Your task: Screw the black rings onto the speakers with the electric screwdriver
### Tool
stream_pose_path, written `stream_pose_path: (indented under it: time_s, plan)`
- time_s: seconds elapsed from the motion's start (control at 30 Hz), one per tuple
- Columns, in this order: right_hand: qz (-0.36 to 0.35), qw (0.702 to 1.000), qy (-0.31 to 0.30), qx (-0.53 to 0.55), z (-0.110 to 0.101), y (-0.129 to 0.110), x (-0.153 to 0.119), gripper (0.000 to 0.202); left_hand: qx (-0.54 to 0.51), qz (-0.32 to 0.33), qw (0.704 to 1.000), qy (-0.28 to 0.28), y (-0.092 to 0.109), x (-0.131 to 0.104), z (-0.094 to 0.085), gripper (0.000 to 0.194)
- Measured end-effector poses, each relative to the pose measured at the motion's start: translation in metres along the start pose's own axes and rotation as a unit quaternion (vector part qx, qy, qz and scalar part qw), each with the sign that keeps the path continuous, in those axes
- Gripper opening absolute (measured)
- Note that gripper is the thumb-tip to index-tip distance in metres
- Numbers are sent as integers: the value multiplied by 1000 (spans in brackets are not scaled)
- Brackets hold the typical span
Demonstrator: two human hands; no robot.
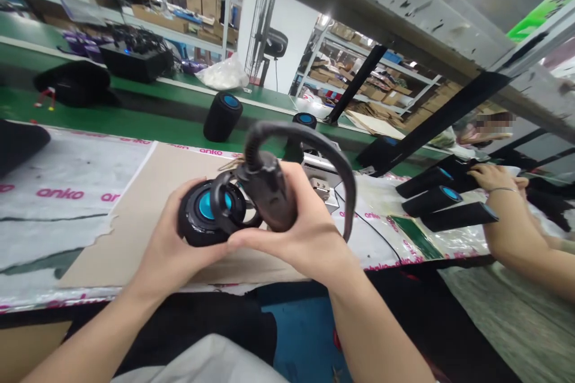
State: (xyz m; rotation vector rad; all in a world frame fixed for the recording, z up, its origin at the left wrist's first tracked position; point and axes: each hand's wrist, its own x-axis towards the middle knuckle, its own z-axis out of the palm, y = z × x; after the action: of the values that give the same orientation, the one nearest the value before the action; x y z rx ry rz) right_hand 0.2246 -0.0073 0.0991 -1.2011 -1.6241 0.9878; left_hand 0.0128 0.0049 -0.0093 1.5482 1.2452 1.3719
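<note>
My left hand is wrapped round a black cylindrical speaker with a bright blue centre on its end face, which is turned up towards me. My right hand grips what looks like a black corded electric screwdriver. A thick black cord arches from its top over my right wrist, and a black ring on it overlaps the speaker's face. The tool's tip is hidden. Both thumbs meet in front of the speaker. Beneath them lies a beige cardboard sheet.
Black speakers stand at the green conveyor, one close ahead. A metal fixture sits behind my right hand. At right, a co-worker's hand is beside several speakers. A dark post slants down from the overhead beam.
</note>
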Motion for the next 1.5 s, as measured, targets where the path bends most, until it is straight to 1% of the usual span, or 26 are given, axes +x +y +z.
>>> stream_pose_path:
  time_s: [0.1,0.13,0.2,0.27,0.33,0.4,0.5,0.57,0.67,0.73,0.83,0.97,1.03,1.2,1.27,1.43,1.5]
  plan:
    - [-28,989,-68,-130,-2,-9,13,77,-22,-8,1000,-6,5,-5,11,102]
    - [-37,983,-90,-154,-2,-9,16,74,-24,-18,999,-16,6,-5,11,103]
    - [-53,979,-116,-159,-4,-9,20,73,-23,-30,999,-34,7,-4,8,104]
    - [-52,984,-113,-124,-7,-5,21,81,-16,-24,999,-39,8,-3,3,108]
    - [-43,992,-95,-75,-9,2,20,87,-10,-17,999,-41,11,-2,-1,114]
    - [-29,995,-86,-30,-9,9,20,85,-12,-23,998,-51,14,-1,-4,117]
    - [2,993,-112,28,-5,17,20,81,-24,-25,997,-63,16,1,-6,116]
    - [15,991,-125,47,-2,18,20,80,-23,-16,997,-67,14,2,-7,117]
    - [-2,993,-99,57,-1,16,22,81,-17,6,996,-87,9,6,-11,120]
    - [-15,994,-91,65,-4,14,23,80,-12,32,993,-111,5,10,-15,117]
    - [-10,993,-107,50,-8,13,24,79,1,46,990,-134,1,16,-21,115]
    - [-1,991,-131,14,-11,16,26,85,-9,22,987,-158,-1,22,-25,121]
    - [5,990,-138,6,-11,17,27,89,-16,23,985,-170,-1,24,-26,121]
    - [15,988,-152,22,-10,18,26,89,-20,35,984,-172,-1,26,-24,114]
    - [25,989,-142,7,-8,18,23,89,-25,35,984,-171,0,25,-23,112]
    - [52,991,-103,-72,-6,18,15,83,-28,24,984,-173,-1,22,-25,109]
    - [48,990,-108,-76,-5,17,15,82,-38,30,982,-181,-3,23,-27,116]
